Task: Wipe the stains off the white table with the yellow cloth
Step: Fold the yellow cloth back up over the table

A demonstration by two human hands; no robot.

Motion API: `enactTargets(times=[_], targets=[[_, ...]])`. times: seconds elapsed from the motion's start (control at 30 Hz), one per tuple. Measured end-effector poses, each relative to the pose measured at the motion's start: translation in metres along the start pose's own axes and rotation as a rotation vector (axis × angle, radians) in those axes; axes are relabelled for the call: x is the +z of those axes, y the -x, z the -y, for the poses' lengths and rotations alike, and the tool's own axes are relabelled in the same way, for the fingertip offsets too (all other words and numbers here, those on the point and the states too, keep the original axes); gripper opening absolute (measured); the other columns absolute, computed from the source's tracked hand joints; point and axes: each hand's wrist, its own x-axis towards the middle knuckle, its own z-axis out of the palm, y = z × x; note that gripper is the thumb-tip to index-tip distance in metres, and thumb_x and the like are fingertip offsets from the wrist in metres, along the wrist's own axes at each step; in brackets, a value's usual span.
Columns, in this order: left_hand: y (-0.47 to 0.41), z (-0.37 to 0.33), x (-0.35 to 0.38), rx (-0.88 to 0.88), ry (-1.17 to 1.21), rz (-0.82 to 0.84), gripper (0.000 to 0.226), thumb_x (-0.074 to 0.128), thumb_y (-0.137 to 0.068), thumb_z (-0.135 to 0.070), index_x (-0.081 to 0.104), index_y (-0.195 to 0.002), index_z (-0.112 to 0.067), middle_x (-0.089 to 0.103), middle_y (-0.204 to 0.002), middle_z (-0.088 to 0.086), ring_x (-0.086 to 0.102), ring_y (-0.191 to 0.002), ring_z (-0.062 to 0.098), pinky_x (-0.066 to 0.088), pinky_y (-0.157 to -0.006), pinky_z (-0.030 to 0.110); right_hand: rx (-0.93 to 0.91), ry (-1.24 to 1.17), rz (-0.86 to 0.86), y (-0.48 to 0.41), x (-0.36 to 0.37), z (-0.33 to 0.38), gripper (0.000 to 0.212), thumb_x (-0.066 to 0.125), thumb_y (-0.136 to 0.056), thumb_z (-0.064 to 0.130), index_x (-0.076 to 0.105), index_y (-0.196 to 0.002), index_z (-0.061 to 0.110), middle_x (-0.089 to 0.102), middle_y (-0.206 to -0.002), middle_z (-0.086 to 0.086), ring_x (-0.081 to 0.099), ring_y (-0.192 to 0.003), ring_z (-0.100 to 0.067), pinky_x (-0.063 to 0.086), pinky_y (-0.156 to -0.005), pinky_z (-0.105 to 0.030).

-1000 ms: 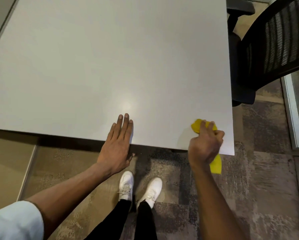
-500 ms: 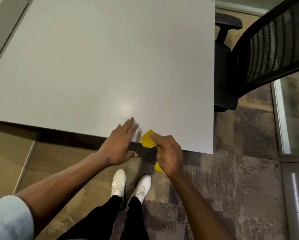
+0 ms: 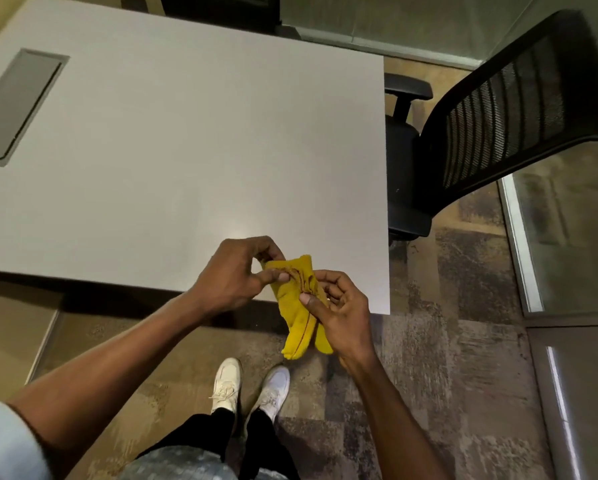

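The yellow cloth point(image 3: 295, 299) hangs folded over the near edge of the white table point(image 3: 193, 161), with dark reddish marks on its upper part. My left hand point(image 3: 237, 275) pinches its top left corner between thumb and fingers. My right hand point(image 3: 339, 313) grips the cloth's right side, lower down. Both hands hold it just above the table's front edge, near the right corner. I see no stains on the tabletop.
A grey recessed panel point(image 3: 17, 102) is set into the table at far left. A black mesh office chair point(image 3: 498, 119) stands close to the table's right edge. Glass partitions point(image 3: 567, 244) run along the right. My white shoes point(image 3: 249, 389) stand on patterned carpet.
My left hand has lifted off the table and taken hold of the cloth. My right hand brought the cloth left from the right corner and raised it off the surface. My view pulled back.
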Motion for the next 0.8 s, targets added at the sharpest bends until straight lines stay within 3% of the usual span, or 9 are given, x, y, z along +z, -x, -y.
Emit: enactTargets(times=[0.2, 0.33, 0.43, 0.6, 0.8], targets=[[0.009, -0.016, -0.019, -0.134, 0.097, -0.156, 0.015, 0.088, -0.086, -0.032, 0.079, -0.093, -0.023, 0.080, -0.086, -0.006, 0.075, -0.084, 0.020, 0.062, -0.079, 0.043, -0.055, 0.131, 0.064, 0.002, 0.002, 0.020, 0.041, 0.089, -0.081, 0.014, 0.072, -0.118, 0.015, 0.078, -0.109, -0.001, 0.075, -0.100, -0.015, 0.063, -0.092, -0.038], [0.016, -0.020, -0.035, -0.164, 0.141, -0.271, 0.012, 0.088, -0.087, -0.025, 0.080, -0.094, -0.021, 0.081, -0.089, -0.003, 0.075, -0.087, 0.021, 0.063, -0.080, 0.041, -0.052, 0.129, 0.097, 0.001, 0.004, 0.026, 0.036, 0.087, -0.081, 0.007, 0.073, -0.115, 0.009, 0.079, -0.105, -0.009, 0.075, -0.099, -0.023, 0.062, -0.092, -0.049], [0.022, -0.022, -0.045, -0.167, 0.140, -0.304, 0.013, 0.086, -0.088, -0.019, 0.080, -0.099, -0.019, 0.081, -0.093, 0.000, 0.075, -0.092, 0.021, 0.062, -0.082, 0.042, -0.087, 0.134, 0.143, 0.000, 0.007, 0.032, 0.032, 0.085, -0.084, 0.008, 0.075, -0.113, 0.014, 0.080, -0.104, -0.005, 0.075, -0.099, -0.023, 0.062, -0.092, -0.054], [0.029, -0.021, -0.057, -0.164, 0.189, -0.347, 0.012, 0.089, -0.085, -0.025, 0.081, -0.094, -0.023, 0.081, -0.089, -0.003, 0.074, -0.088, 0.021, 0.060, -0.078, 0.037, -0.197, 0.165, 0.136, -0.005, 0.028, 0.057, 0.046, 0.089, -0.081, 0.029, 0.070, -0.122, 0.027, 0.077, -0.113, 0.008, 0.073, -0.105, -0.009, 0.063, -0.091, -0.040], [0.026, -0.012, -0.081, -0.118, 0.152, -0.340, 0.016, 0.088, -0.086, -0.028, 0.080, -0.100, -0.031, 0.078, -0.091, -0.010, 0.071, -0.087, 0.009, 0.057, -0.074, 0.027, -0.341, 0.204, 0.069, -0.015, 0.078, 0.092, 0.037, 0.086, -0.082, 0.042, 0.070, -0.114, 0.034, 0.075, -0.109, 0.016, 0.072, -0.103, -0.009, 0.061, -0.082, -0.024]])
